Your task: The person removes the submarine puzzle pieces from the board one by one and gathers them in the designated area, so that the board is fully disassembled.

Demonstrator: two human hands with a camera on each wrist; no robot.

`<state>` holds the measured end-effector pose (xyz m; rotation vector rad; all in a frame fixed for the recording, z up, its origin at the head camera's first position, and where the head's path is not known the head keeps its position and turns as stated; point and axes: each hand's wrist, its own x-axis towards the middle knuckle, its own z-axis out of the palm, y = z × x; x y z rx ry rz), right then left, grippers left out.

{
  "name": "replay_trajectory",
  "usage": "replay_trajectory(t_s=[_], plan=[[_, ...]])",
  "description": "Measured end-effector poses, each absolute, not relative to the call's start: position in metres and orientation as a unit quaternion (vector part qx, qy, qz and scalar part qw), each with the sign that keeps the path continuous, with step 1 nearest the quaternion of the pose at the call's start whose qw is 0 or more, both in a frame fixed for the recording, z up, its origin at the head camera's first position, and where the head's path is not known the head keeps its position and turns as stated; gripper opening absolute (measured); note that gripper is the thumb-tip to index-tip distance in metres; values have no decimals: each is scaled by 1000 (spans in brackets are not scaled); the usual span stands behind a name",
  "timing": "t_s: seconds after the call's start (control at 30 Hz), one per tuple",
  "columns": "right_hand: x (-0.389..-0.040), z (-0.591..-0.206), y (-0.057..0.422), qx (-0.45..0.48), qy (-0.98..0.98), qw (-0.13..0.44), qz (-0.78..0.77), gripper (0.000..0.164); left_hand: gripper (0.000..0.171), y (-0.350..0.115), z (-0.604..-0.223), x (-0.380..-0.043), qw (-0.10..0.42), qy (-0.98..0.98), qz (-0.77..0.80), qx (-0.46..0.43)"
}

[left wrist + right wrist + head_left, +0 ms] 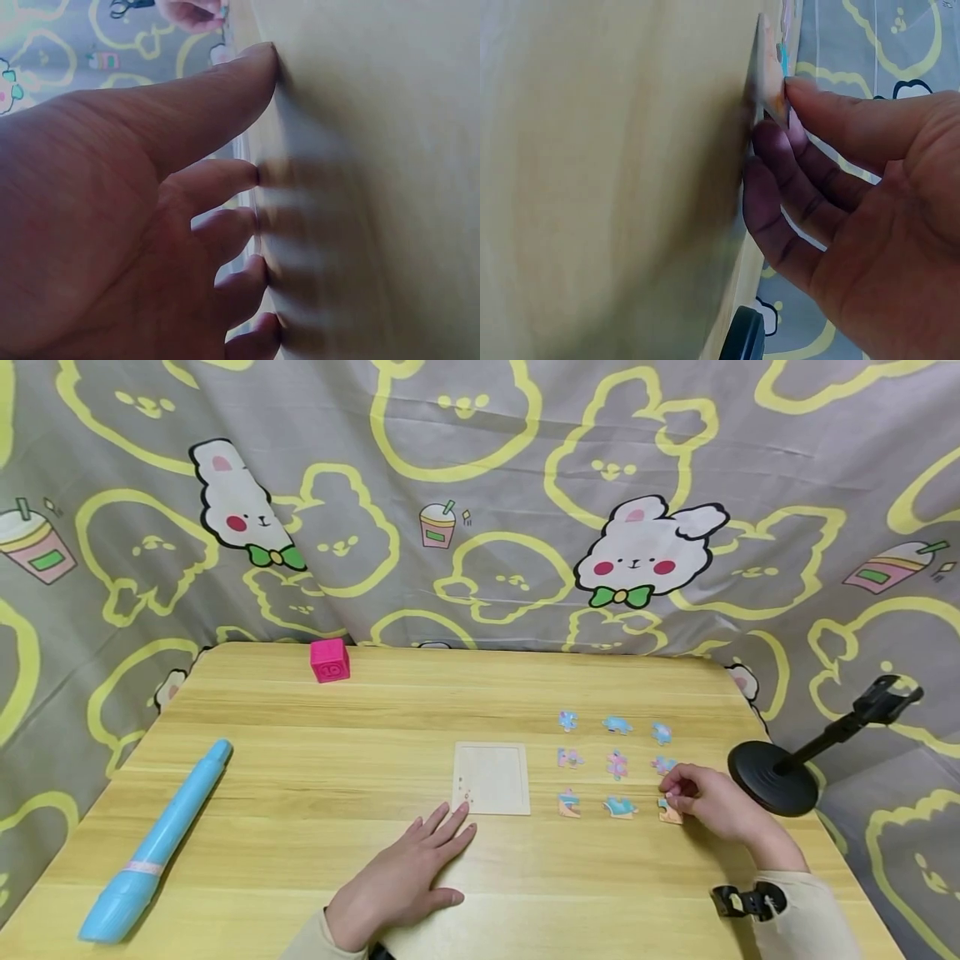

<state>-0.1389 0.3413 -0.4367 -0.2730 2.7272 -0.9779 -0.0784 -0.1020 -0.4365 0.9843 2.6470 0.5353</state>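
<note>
My right hand [712, 806] pinches a corner jigsaw piece [669, 812] between thumb and fingers. In the right wrist view that piece [774, 71] is tilted up off the table, and the thumb lies on its printed face. Other blue and pink jigsaw pieces [617, 765] lie apart in rows to the left of and beyond that hand. My left hand [405, 872] rests on the table with its fingers spread, fingertips at the near edge of a pale wooden puzzle frame [491, 810]. In the left wrist view the fingertips and thumb [247, 71] touch the surface.
A black stand [772, 778] with a round base is just right of my right hand. Far back on the left sits a pink cube [330, 660]. A blue microphone-shaped object [161, 843] lies along the left side. A patterned curtain [480, 568] hangs behind the wooden table [337, 760].
</note>
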Motion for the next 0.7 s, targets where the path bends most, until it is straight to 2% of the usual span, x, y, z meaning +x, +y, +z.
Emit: replay_trajectory(t_s=[0.33,0.7], plan=[[-138,-436,340,-82,958,64,-267,3,85,-100,-439,-78,110,929,127,329],[-132,-429,330,-84,958,45,-270,6,81,-98,-436,-75,68,934,89,338]])
